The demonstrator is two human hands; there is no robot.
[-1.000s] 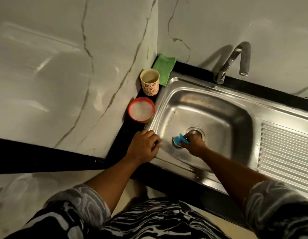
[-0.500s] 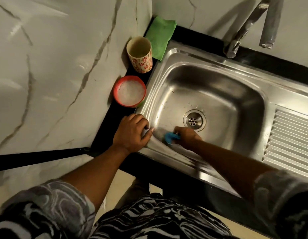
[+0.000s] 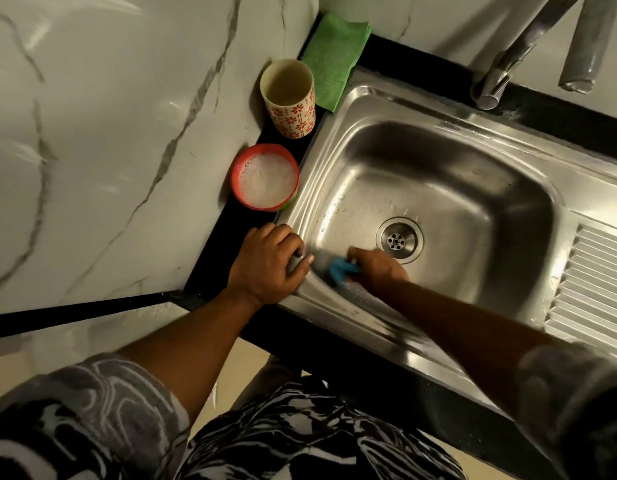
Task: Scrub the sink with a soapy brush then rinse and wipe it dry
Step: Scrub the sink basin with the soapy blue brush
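Blue brush (image 3: 340, 268) low on the near-left floor of the sink (image 3: 473, 161).
The right hand (image 3: 379, 268) clenches it, blue end poking left toward the corner; the drain (image 3: 399, 240) lies just far-right. The left hand (image 3: 265, 265) grips the near-left rim, close by.

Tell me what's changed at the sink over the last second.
The right hand, gripping the blue brush throughout, scrubbed from beside the drain back toward the basin's near-left corner, close to the left hand. The left hand still grips the sink rim; cup, soapy bowl and green cloth are unmoved.
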